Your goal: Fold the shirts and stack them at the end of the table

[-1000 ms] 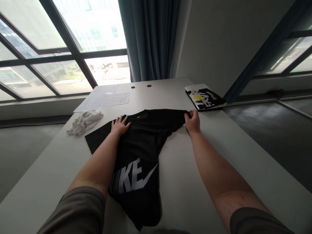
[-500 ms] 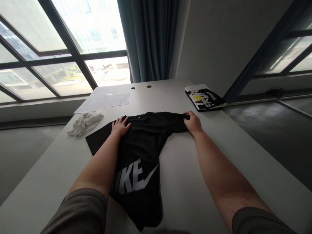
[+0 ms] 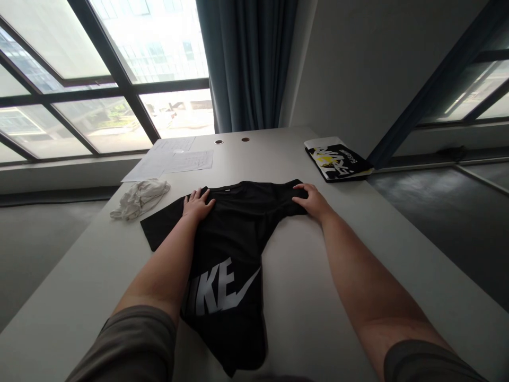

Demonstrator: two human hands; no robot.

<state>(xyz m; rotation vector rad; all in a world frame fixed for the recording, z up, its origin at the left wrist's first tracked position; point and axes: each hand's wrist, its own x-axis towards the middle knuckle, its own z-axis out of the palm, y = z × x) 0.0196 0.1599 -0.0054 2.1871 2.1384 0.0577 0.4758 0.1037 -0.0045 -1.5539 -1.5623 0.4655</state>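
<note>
Garment: a black T-shirt (image 3: 234, 223) is lying print side up on the white table (image 3: 302, 276), its hem pointing toward the person.
Chest print: large grey letters (image 3: 217, 289) are running across the shirt, "KE" reading clearly and part of another letter showing before them; a Nike swoosh (image 3: 247, 292) is sweeping up beside the E.
Neck tag: a tiny pale label (image 3: 228, 190) is showing at the neckline, too small to read.
Left hand (image 3: 198, 205): lying flat on the fabric near the neckline, fingers spreading.
Right hand (image 3: 313, 200): resting at the far end of one sleeve, thumb and fingers standing apart, black cloth showing between them.
Booklet cover: a black booklet (image 3: 338, 159) is lying beyond the right hand, carrying bold white lettering and a yellow patch; the slanting words are not reading surely.
Papers: white sheets (image 3: 193, 161) are lying at the far left, their faint marks staying illegible.
Rag: a crumpled white cloth (image 3: 141, 199) is sitting left of the shirt, near the other sleeve.
</note>
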